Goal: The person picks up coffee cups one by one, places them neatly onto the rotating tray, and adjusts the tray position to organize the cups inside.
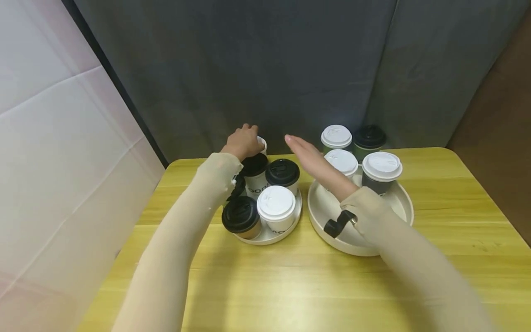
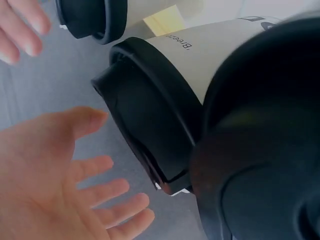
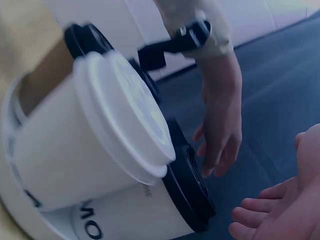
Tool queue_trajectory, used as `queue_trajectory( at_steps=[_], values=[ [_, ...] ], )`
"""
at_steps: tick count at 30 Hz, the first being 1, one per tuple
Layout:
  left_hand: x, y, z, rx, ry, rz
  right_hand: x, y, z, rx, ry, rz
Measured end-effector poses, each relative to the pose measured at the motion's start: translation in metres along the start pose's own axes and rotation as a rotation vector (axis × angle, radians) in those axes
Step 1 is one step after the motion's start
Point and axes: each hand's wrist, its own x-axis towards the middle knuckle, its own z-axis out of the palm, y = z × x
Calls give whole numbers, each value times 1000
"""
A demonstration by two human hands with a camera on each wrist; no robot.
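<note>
left hand [image 1: 244,142]: above rear of left tray [image 1: 266,239], fingers apart
black-lidded cup [image 2: 145,125]: on left tray, just beside left thumb
right hand [image 1: 308,159]: rear right of left tray, fingers nearly together

black lids [image 1: 282,171]: glossy plastic | white lids [image 1: 276,201]: matt plastic | cups [image 1: 280,225]: smooth paper | worktop [image 1: 298,290]: sheeny wood | backdrop [image 1: 269,64]: matt cloth

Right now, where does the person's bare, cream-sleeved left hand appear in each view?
Head: left hand, slightly above and left of centre.
Left wrist: left hand, large, at lower left.
Right wrist: left hand, right of centre, mid-height.
Shared landmark: bare right hand, respectively right of centre, top-left corner, bottom-right corner.
</note>
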Motion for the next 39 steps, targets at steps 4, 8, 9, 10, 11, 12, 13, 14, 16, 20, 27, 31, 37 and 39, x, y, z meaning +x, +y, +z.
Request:
queue_trajectory(
  at_steps=[4, 8, 9, 10, 11, 12, 13, 14, 16, 20, 27, 31, 37, 39],
  values=[
    [-1, -3, 1, 4, -26, -17, 24, -6, 5, -9, -23, 30],
    [-2, -5, 3, 10, -50, -16, 43, -5, 11, 24, -42, 77],
    [-2, -5, 4, 9, -55, -15, 46, -4, 13, 33, -47, 84],
    [-3, -5, 5, 11, -57, -14, 49, -3, 15, 45, -55, 92],
    [-3, -5, 5, 13, -60, -14, 51, -3, 17, 55, -62, 99],
    [-4, -5, 6, 16, -62, -15, 53, -2, 19, 66, -67, 104],
    [-5, -4, 7, 16, -63, -18, 55, -2, 21, 66, -74, 102],
    [-6, -4, 7, 13, -63, -20, 56, -2, 24, 61, -84, 99],
    [-8, -2, 8, 9, -65, -25, 57, -2, 28, 44, -100, 97],
    [-13, 5, 7, -9, -76, -42, 58, -1, 32, -7, -118, 97],
    [-14, 17, 8, -28, -75, -122, 58, 5, 31, -20, -132, 123],
    [-12, 22, 10, -6, -76, -158, 57, 8, 29, -9, -121, 139],
    [-10, 25, 12, -9, -72, -205, 56, 9, 28, -15, -130, 123],
    [-10, 24, 11, -21, -77, -217, 57, 9, 28, -41, -133, 106]
  ],
)
